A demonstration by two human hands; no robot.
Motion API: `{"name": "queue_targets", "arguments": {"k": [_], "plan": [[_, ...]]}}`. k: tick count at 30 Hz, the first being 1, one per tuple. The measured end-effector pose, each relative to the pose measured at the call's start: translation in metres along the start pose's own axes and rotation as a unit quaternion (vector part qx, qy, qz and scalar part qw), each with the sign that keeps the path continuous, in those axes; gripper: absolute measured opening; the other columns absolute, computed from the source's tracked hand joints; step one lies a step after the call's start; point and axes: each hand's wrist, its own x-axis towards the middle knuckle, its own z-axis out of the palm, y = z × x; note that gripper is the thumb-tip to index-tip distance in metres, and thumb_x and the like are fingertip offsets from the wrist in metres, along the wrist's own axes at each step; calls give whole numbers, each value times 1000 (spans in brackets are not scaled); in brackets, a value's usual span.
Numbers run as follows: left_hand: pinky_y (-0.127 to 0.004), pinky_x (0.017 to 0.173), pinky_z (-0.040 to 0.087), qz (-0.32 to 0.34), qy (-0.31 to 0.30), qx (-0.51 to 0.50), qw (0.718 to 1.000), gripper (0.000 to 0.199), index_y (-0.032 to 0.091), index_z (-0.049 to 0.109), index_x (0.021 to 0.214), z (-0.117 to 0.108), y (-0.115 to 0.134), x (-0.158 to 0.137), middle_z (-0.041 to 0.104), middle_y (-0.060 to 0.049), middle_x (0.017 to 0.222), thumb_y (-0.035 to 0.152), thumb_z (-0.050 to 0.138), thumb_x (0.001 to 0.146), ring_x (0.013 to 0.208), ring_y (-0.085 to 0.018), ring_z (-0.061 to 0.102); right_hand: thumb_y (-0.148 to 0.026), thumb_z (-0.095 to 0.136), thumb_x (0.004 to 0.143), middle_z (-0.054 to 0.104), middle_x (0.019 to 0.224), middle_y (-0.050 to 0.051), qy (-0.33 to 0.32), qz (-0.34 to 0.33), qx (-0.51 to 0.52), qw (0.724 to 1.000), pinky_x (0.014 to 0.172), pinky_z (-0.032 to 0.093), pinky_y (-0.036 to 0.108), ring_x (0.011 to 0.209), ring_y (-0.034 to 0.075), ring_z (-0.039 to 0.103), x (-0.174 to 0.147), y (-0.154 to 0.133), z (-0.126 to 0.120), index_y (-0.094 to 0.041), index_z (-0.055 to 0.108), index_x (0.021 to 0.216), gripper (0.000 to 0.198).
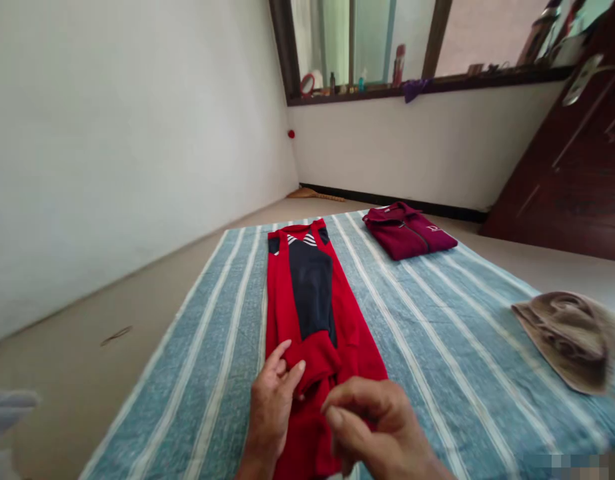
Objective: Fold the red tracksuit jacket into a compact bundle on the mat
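A red and navy jacket (pixel 310 287) lies lengthwise on a striped cloth, its sides turned inward so that it makes a long narrow strip. One navy sleeve runs down its middle and ends in a red cuff (pixel 315 360). At the left edge of that cuff is my left hand (pixel 273 397), thumb and forefinger apart, fingertips touching the red fabric. My right hand (pixel 370 423) is curled over the lower right part of the jacket, thumb close to the bent forefinger. Whatever lies within its fingers is hidden.
The blue-and-white striped cloth (pixel 207 347) covers the surface. A folded maroon zip garment (pixel 407 233) lies at the far right, a brown hat (pixel 572 337) nearer on the right. Beyond are a cluttered window sill (pixel 367 93), a dark red door (pixel 567 180) and a white wall (pixel 137 133).
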Motion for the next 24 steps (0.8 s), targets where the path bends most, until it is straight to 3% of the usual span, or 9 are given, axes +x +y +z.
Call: {"name": "queue_targets", "arguments": {"k": [3,5,9,13,15,19,24], "plan": [[-20,44,38,-8,-17,-27,999,74,15,53,126,-2,-9,1,41,10,58,40,76,60,49,-9,44,-34,53,89,60,61,0,87,-47,-160,982,54,44,21,55,11,55,6,12,-16,-17,65,79,24],[-20,45,38,-18,-24,-36,999,75,16,51,128,-4,-14,3,46,8,62,40,76,61,51,-10,48,-26,51,89,65,72,3,118,-108,-290,944,64,46,24,66,14,60,8,26,-27,-18,66,84,18],[-19,44,38,-31,-33,-50,998,74,18,52,128,-7,-16,5,52,7,66,40,77,62,51,-10,51,-13,50,84,67,91,6,97,-178,-472,858,77,47,31,84,20,61,13,45,-39,-20,65,97,21],[-19,44,38,-40,-42,-74,996,74,15,51,127,-7,-8,4,53,6,64,36,77,62,52,-10,51,-6,53,77,64,100,7,47,-175,-566,804,81,45,36,90,22,57,24,52,-34,-22,61,113,40],[-19,44,38,-43,-41,-83,995,73,14,52,126,-6,-5,4,51,7,61,34,78,61,50,-9,49,-7,52,79,63,94,7,36,-172,-596,784,80,43,36,89,23,55,31,57,-29,-22,61,109,36],[-18,42,37,-39,-43,-92,994,71,12,53,123,-5,0,2,46,10,56,31,78,60,47,-8,45,-12,51,85,61,81,5,29,-198,-620,759,75,39,36,78,21,52,43,64,-27,-20,64,86,16],[-20,44,40,-43,-60,-92,993,73,13,52,126,-8,12,-7,57,4,66,33,78,61,51,-10,51,-7,44,86,63,85,7,41,-258,-562,785,78,41,35,82,20,53,41,54,-31,-17,64,85,22]]}}
